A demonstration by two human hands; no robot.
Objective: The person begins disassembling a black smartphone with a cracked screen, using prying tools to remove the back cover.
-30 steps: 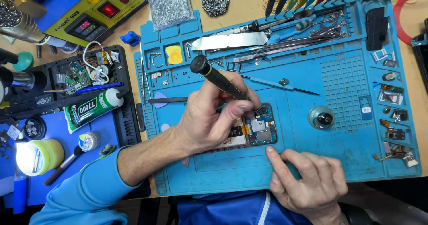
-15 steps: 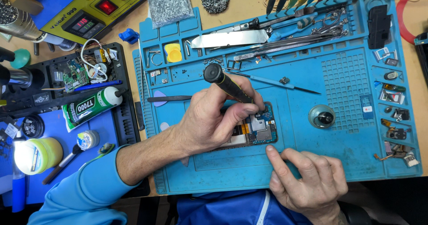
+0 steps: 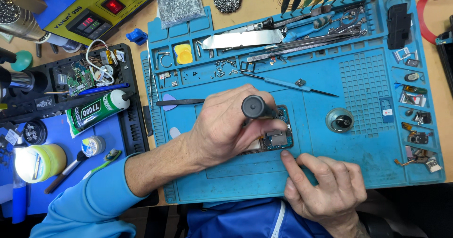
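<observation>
Blue silicone repair mat (image 3: 368, 172) fills mid-frame; work is done at its centre.

Near, lower right of frame: right hand (image 3: 325, 188) is laid flat, fingers spread loosely and clamped on nothing, index fingertip pressed at the lower edge of the opened phone (image 3: 279, 136) to pin it.

Centre: left hand (image 3: 226, 127) is closed around a black-handled screwdriver (image 3: 255, 107), held near upright, tip down into the phone; the tip is hidden by the fingers. The phone lies flat on the mat, back off, board exposed, largely covered by the left hand.

Handling, as judged: phone is light, stiff and thin, slides easily on the mat unless pinned; exposed board and flex parts are fragile. Best gripped by the frame edges only. Screwdriver is light and rigid, best held by the handle.

Further up: tweezers (image 3: 292, 83) and loose screws (image 3: 222, 70) in the mat's tray cells, metal spudger blade (image 3: 243, 40) above them.

Left of frame: green-labelled glue tube (image 3: 96, 110). Upper left: yellow-faced power supply (image 3: 99, 11).
</observation>
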